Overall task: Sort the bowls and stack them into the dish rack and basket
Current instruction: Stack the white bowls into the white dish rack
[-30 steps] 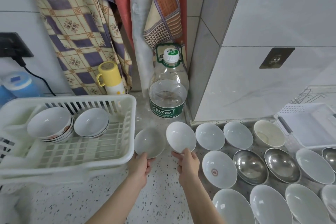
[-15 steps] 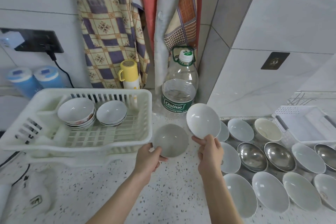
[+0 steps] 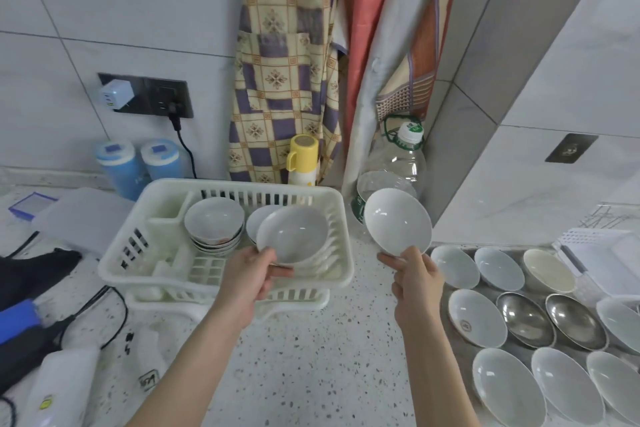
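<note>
Left hand: my left hand [image 3: 250,276] grips a grey bowl [image 3: 293,239] by its near rim, thumb on top; the bowl hangs tilted over the right half of the white dish rack [image 3: 145,246].
Right hand: my right hand [image 3: 414,274] pinches a white bowl [image 3: 397,221] at its lower rim; the bowl stands nearly on edge, just right of the rack and apart from it.
Rack contents: one stack of patterned bowls [image 3: 214,227] at centre; one more bowl [image 3: 256,224] partly hidden behind the grey one. I cannot tell what lies under it.
Bowls on tray: I count nine white bowls, one cream bowl [image 3: 549,270] and two steel bowls [image 3: 524,319] in rows on the metal tray [image 3: 450,333] at right; edge pieces are cut off.
Surface: speckled light counter [image 3: 311,367].
Room: white tiled wall, black socket plate [image 3: 152,98] with charger, two blue canisters [image 3: 138,163], yellow mug [image 3: 302,159], water bottle [image 3: 394,163], hanging cloths [image 3: 284,62].
</note>
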